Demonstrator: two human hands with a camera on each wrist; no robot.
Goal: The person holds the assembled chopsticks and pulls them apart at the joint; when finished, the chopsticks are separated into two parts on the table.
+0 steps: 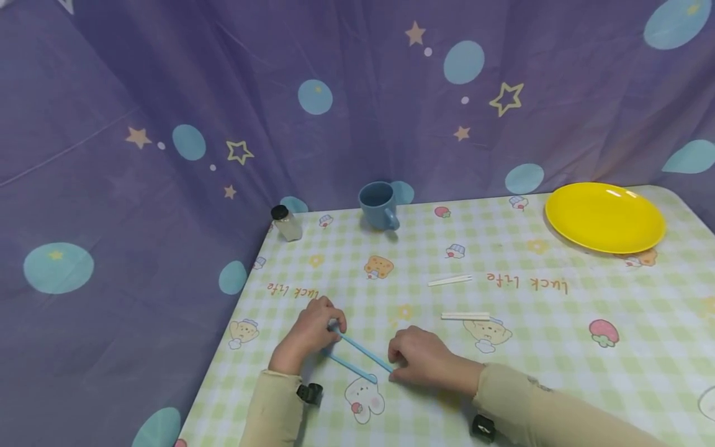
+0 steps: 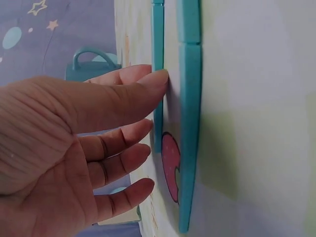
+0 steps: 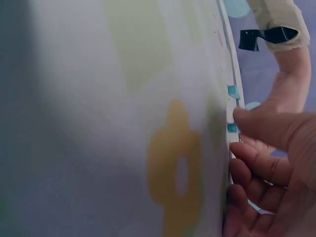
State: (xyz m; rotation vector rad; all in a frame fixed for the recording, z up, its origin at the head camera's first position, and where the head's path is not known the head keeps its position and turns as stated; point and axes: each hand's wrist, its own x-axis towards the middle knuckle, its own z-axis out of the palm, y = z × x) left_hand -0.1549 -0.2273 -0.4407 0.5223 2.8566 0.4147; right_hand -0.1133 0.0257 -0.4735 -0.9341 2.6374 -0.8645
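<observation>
Two blue chopsticks lie slanted side by side over the checked tablecloth. My left hand [image 1: 314, 328] pinches the far blue chopstick [image 1: 364, 351] by its left part; in the left wrist view the thumb lies against this chopstick [image 2: 157, 37] and the other fingers are loosely bent. At the other end of the same chopstick is my right hand [image 1: 422, 357], its thumb and forefinger on either side of the tip [image 3: 232, 128] and the remaining fingers curled. The near blue chopstick [image 1: 350, 366] rests beside it, its left end partly behind the left hand.
Two pairs of thin white sticks, one farther back [image 1: 449, 280] and one nearer [image 1: 465, 316], lie right of centre. Along the back edge stand a black-capped shaker jar [image 1: 288, 227] and a blue mug [image 1: 377, 208]. A yellow plate [image 1: 603, 217] is at the back right, before a purple curtain [image 1: 357, 143].
</observation>
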